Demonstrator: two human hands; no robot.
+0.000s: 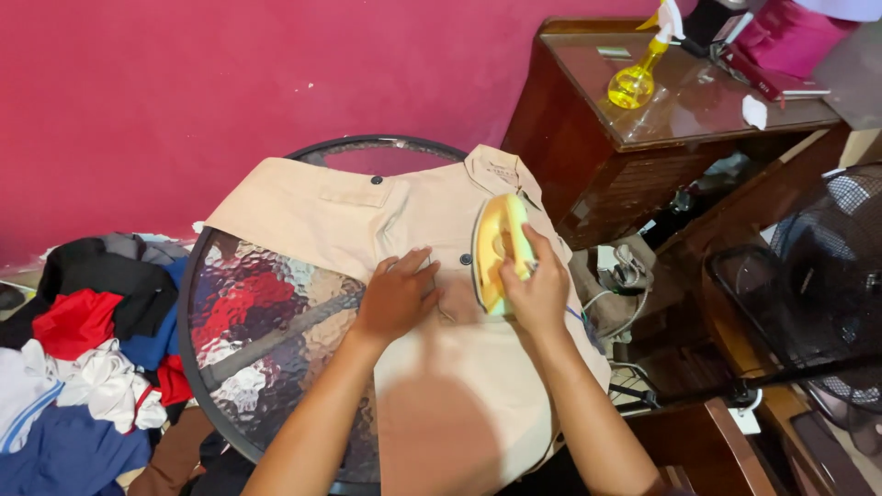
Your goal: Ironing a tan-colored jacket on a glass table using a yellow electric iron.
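Note:
A beige shirt [367, 216] with dark buttons and a chest pocket lies spread over a round glass table [248, 321]. My right hand [536, 287] grips the handle of a yellow and white clothes iron [496, 243], which rests on the shirt near the collar. Flat on the fabric just left of the iron lies my left hand [397, 296], fingers together, pressing the cloth down.
A pile of red, black, white and blue clothes [83, 358] lies on the floor at the left. A brown wooden cabinet [643, 156] at the back right carries a yellow spray bottle [638, 78]. A dark fan [827, 285] stands at the right. The wall behind is pink.

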